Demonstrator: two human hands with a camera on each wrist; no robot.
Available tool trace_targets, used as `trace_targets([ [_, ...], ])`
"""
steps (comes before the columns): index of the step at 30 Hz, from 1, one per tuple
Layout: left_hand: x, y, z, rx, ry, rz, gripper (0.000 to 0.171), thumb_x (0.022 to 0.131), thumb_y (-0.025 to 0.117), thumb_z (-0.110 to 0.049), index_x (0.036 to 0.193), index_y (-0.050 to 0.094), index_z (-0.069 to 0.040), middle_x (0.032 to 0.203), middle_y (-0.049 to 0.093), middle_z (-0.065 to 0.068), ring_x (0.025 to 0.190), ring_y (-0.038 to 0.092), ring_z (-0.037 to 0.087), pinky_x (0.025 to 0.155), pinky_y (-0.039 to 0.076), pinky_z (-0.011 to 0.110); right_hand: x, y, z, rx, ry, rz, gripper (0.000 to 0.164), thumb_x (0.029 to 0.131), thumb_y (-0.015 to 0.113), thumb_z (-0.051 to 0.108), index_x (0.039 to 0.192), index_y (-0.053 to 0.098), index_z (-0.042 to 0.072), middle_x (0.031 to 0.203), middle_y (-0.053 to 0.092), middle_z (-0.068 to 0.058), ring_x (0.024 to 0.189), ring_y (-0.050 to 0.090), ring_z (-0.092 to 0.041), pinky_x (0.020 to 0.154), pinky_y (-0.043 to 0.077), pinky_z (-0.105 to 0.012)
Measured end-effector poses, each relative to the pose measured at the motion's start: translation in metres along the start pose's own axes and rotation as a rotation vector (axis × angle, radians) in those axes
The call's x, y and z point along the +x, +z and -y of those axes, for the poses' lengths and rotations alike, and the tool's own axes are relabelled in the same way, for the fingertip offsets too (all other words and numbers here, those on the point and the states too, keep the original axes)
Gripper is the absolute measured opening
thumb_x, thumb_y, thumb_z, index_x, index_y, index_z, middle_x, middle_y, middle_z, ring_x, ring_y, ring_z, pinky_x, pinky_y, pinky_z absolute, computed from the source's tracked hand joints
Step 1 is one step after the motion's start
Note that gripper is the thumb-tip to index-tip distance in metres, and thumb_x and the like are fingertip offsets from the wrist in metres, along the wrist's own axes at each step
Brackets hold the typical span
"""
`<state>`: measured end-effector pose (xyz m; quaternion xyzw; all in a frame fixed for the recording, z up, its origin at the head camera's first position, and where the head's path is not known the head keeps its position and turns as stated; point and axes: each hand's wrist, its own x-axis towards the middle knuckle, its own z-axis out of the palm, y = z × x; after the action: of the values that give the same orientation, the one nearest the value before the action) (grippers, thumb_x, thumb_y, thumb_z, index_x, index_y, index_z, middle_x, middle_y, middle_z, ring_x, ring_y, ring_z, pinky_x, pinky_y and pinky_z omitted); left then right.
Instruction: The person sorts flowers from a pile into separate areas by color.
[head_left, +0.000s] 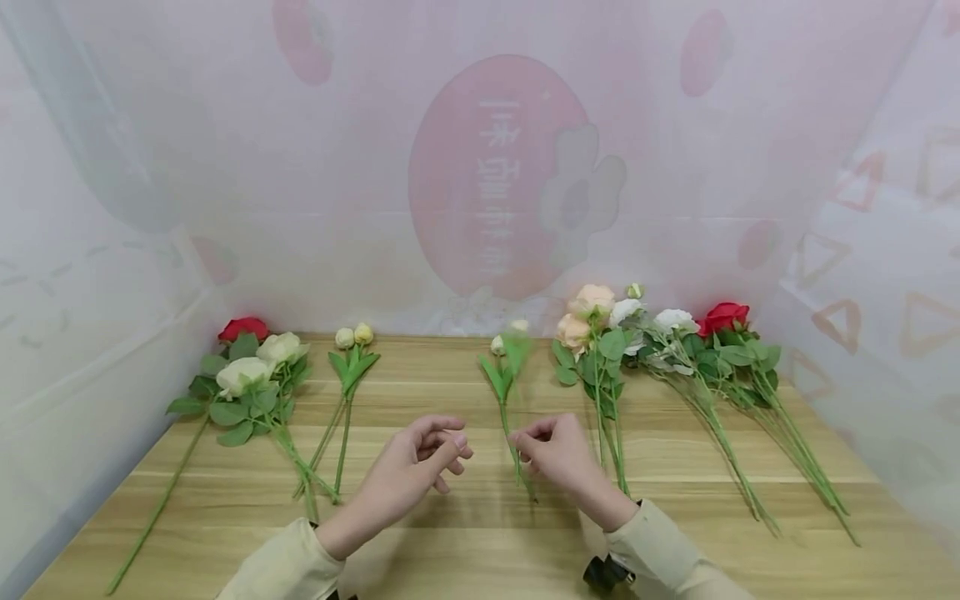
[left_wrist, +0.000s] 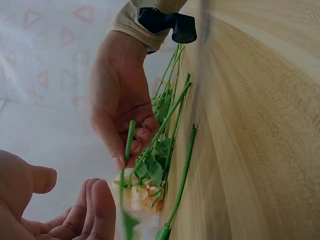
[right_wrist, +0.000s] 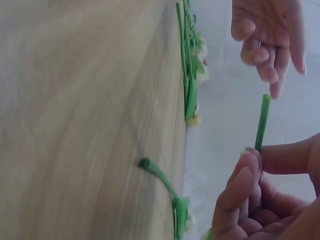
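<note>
My right hand (head_left: 558, 454) pinches the green stem (right_wrist: 262, 122) of a pale artificial tulip (head_left: 516, 343) between thumb and fingers, near the stem's cut end. Its bloom and leaf look blurred in the head view. Just left of it, a second pale tulip (head_left: 495, 375) lies on the wooden table, its stem end pointing toward me. My left hand (head_left: 420, 458) hovers to the left with nothing in it, fingers loosely bent. In the right wrist view, the left fingertips (right_wrist: 267, 72) are close to the tip of the held stem; whether they touch it I cannot tell.
Two pale yellow tulips (head_left: 351, 358) lie left of centre. Farther left are cream roses (head_left: 246, 375) and a red rose (head_left: 243, 328). On the right lie peach flowers (head_left: 591, 302), white flowers (head_left: 675, 321) and a red rose (head_left: 723, 317). A printed curtain (head_left: 360, 250) hangs behind the table.
</note>
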<state>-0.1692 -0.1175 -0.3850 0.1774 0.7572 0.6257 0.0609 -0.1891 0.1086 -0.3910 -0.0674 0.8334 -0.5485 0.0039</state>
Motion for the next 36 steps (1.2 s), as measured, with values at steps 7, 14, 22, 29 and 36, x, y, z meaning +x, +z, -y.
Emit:
trace_targets([
  [7, 0.000, -0.003, -0.001, 0.015, 0.000, 0.037, 0.046, 0.100, 0.060, -0.029, 0.134, 0.049, 0.000, 0.103, 0.067, 0.013, 0.083, 0.065, 0.026, 0.063, 0.055, 0.038, 0.011, -0.007, -0.012, -0.033, 0.068, 0.031, 0.022, 0.094, 0.067, 0.009, 0.076, 0.072, -0.004, 0.063, 0.062, -0.011, 0.053, 0.056, -0.019, 0.050, 0.045, -0.032],
  [14, 0.000, -0.005, -0.002, 0.019, -0.011, 0.067, 0.041, 0.101, 0.059, -0.028, 0.130, 0.052, 0.000, 0.099, 0.067, 0.010, 0.081, 0.064, 0.026, 0.063, 0.055, 0.039, 0.016, -0.009, -0.013, -0.213, 0.000, 0.117, 0.034, 0.094, 0.066, 0.010, 0.061, 0.065, 0.003, 0.048, 0.051, -0.003, 0.042, 0.040, -0.012, 0.045, 0.034, -0.027],
  [22, 0.000, -0.010, -0.005, 0.066, -0.016, 0.100, 0.040, 0.101, 0.058, -0.033, 0.123, 0.058, 0.000, 0.096, 0.067, 0.010, 0.081, 0.064, 0.025, 0.063, 0.055, 0.038, 0.018, -0.012, -0.014, -0.347, -0.063, 0.146, 0.049, 0.092, 0.068, 0.010, 0.051, 0.042, 0.015, 0.045, 0.027, 0.008, 0.041, 0.023, -0.010, 0.043, 0.022, -0.027],
  [29, 0.004, -0.026, -0.002, 0.622, 0.179, 0.025, 0.013, 0.100, 0.061, -0.022, 0.100, 0.069, -0.012, 0.084, 0.064, -0.007, 0.072, 0.059, 0.006, 0.062, 0.051, 0.026, 0.021, -0.020, -0.005, -0.334, -0.010, 0.138, 0.031, 0.095, 0.065, 0.015, 0.065, 0.064, 0.007, 0.054, 0.053, 0.000, 0.045, 0.041, -0.012, 0.046, 0.036, -0.028],
  [36, 0.011, -0.063, -0.006, 0.904, 0.144, -0.132, 0.012, 0.096, 0.064, -0.015, 0.085, 0.068, -0.010, 0.070, 0.059, -0.006, 0.058, 0.052, 0.006, 0.053, 0.046, 0.027, 0.016, -0.030, 0.006, -0.289, 0.003, 0.141, 0.022, 0.095, 0.065, 0.018, 0.078, 0.070, 0.005, 0.071, 0.065, -0.012, 0.054, 0.057, -0.022, 0.052, 0.047, -0.033],
])
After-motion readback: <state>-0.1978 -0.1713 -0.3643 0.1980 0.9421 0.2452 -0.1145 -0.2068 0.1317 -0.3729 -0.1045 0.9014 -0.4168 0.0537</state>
